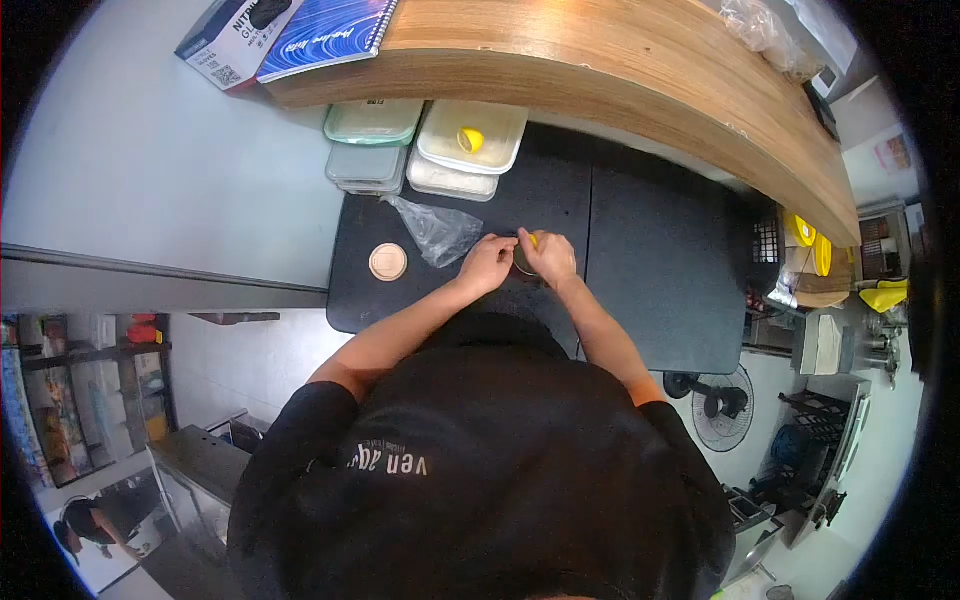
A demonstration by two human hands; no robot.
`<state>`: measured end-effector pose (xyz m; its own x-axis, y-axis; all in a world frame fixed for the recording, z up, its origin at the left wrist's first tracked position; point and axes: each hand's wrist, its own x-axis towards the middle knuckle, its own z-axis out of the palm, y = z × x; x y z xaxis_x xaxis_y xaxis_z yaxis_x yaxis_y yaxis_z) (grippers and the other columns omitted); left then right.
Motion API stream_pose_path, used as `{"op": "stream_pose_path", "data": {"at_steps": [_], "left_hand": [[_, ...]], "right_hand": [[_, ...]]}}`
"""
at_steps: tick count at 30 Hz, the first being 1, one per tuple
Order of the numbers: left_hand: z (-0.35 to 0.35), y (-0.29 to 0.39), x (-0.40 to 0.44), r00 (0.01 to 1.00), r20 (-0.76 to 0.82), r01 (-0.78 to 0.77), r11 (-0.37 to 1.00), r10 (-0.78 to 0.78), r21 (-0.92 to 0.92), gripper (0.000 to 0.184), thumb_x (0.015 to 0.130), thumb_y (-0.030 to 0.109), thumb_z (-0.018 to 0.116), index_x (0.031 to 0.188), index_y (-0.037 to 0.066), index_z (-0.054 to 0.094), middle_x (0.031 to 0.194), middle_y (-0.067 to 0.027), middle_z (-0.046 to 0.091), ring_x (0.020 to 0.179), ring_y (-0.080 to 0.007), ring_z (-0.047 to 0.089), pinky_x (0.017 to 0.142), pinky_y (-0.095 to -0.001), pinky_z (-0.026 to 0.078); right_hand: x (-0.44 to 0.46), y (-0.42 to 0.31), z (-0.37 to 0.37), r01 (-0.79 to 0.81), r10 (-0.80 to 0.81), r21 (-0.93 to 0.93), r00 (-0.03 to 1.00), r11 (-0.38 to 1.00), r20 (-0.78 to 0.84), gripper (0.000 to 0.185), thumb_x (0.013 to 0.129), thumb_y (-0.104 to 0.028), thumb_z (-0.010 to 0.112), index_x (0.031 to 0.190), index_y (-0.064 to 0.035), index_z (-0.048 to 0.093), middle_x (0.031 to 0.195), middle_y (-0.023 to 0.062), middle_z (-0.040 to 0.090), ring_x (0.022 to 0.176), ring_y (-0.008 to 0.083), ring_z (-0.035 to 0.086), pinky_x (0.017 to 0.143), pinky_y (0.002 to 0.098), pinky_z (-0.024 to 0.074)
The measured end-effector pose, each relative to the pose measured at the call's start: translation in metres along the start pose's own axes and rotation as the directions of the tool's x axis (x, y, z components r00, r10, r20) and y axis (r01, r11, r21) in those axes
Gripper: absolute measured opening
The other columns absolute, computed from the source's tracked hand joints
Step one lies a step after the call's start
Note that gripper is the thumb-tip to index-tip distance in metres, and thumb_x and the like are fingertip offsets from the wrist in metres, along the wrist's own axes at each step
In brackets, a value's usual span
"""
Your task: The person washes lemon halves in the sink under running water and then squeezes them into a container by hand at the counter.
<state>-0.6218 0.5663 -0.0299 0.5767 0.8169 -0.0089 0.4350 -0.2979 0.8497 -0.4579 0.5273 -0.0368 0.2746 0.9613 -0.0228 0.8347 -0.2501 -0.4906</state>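
Note:
My right hand is closed round a yellow piece of lemon, mostly hidden by the fingers. Below it, between both hands, stands a small round jar with a see-through rim; its contents are too dark to tell. The curled fingers of my left hand are at the jar's left side and meet my right thumb. A crumpled clear plastic bag lies just left of that hand. Farther left is a round, pale wooden-looking lid. A cut lemon half rests on a stacked container.
Lidded containers stand stacked at the back of the black table. A wooden shelf overhangs it, bearing a notebook and a glove box. A fan is beyond the right edge. Another person shows at lower left.

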Motion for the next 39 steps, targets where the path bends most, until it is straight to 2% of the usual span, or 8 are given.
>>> {"op": "stream_pose_path", "data": {"at_steps": [4,5,6,8,11,25,34,39], "left_hand": [[-0.007,0.010,-0.002,0.997,0.072,0.031,0.999,-0.030,-0.014,0.041,0.079,0.017,0.069,0.117,0.003,0.061,0.101,-0.0145,0.061,0.089,-0.0296,0.061,0.082,-0.0372,0.050],[-0.009,0.012,-0.003,0.994,0.111,0.015,0.999,-0.018,0.030,0.053,0.075,0.021,0.074,0.123,0.003,0.058,0.107,-0.0145,0.059,0.092,-0.0293,0.060,0.084,-0.0371,0.049],[-0.008,0.014,-0.003,0.994,0.108,0.013,0.999,-0.016,0.030,0.053,0.075,0.021,0.074,0.123,0.003,0.058,0.107,-0.0145,0.059,0.092,-0.0293,0.060,0.084,-0.0371,0.049],[-0.005,0.018,-0.003,0.987,0.076,-0.152,0.971,0.140,0.183,0.072,0.070,0.027,0.079,0.131,0.004,0.050,0.115,-0.0146,0.056,0.106,-0.0313,0.055,0.093,-0.0397,0.045],[-0.001,0.019,0.006,0.959,0.176,-0.239,0.966,0.220,0.096,0.078,0.070,0.031,0.080,0.134,0.003,0.047,0.121,-0.0149,0.054,0.114,-0.0335,0.050,0.098,-0.0419,0.041],[0.016,0.010,0.015,0.969,0.147,-0.215,0.970,0.197,0.117,0.078,0.067,0.042,0.081,0.128,0.001,0.053,0.126,-0.0176,0.054,0.116,-0.0350,0.051,0.099,-0.0417,0.041],[0.008,0.026,0.012,0.987,0.112,-0.120,0.991,0.114,0.052,0.071,0.066,0.034,0.083,0.124,0.005,0.053,0.114,-0.0147,0.055,0.109,-0.0338,0.054,0.094,-0.0412,0.044],[0.007,0.032,0.010,0.991,0.070,-0.115,0.993,0.113,0.020,0.067,0.066,0.027,0.083,0.120,0.005,0.051,0.113,-0.0140,0.054,0.108,-0.0334,0.054,0.092,-0.0412,0.045]], "right_hand": [[0.006,0.011,0.004,-0.076,0.090,0.258,0.995,0.963,-0.044,0.049,0.093,-0.047,0.051,0.079,-0.0014,0.063,0.067,0.0197,0.064,0.058,0.0345,0.064,0.053,0.0420,0.0503],[0.005,0.006,-0.004,-0.283,0.203,0.603,0.959,0.746,0.199,0.053,0.093,-0.053,0.049,0.080,-0.0030,0.063,0.061,0.0144,0.061,0.049,0.0271,0.059,0.045,0.0369,0.0457],[0.004,0.002,-0.010,-0.494,0.195,0.781,0.869,0.382,0.454,0.057,0.093,-0.058,0.046,0.080,-0.0046,0.062,0.056,0.0090,0.057,0.041,0.0196,0.053,0.038,0.0318,0.0412],[0.002,0.014,-0.022,-0.576,0.165,0.715,0.811,0.396,0.562,0.057,0.093,-0.060,0.044,0.082,-0.0062,0.061,0.055,0.0049,0.054,0.039,0.0146,0.047,0.035,0.0281,0.0361],[-0.001,0.018,-0.026,-0.669,0.163,0.639,0.729,0.380,0.665,0.059,0.092,-0.063,0.042,0.086,-0.0075,0.060,0.054,0.0011,0.051,0.036,0.0102,0.042,0.032,0.0250,0.0318],[-0.008,0.019,-0.032,-0.665,0.136,0.654,0.731,0.361,0.669,0.065,0.091,-0.068,0.036,0.096,-0.0066,0.058,0.065,0.0035,0.055,0.049,0.0110,0.047,0.043,0.0250,0.0344],[-0.013,0.026,-0.039,-0.610,-0.073,0.734,0.752,0.300,0.655,0.043,0.095,-0.047,0.052,0.102,-0.0059,0.062,0.069,0.0007,0.058,0.052,0.0085,0.050,0.041,0.0222,0.0322],[-0.013,0.038,-0.034,-0.551,-0.089,0.759,0.786,0.347,0.612,0.030,0.096,-0.028,0.056,0.111,-0.0018,0.060,0.085,0.0046,0.065,0.063,0.0102,0.060,0.047,0.0240,0.0428]]}}
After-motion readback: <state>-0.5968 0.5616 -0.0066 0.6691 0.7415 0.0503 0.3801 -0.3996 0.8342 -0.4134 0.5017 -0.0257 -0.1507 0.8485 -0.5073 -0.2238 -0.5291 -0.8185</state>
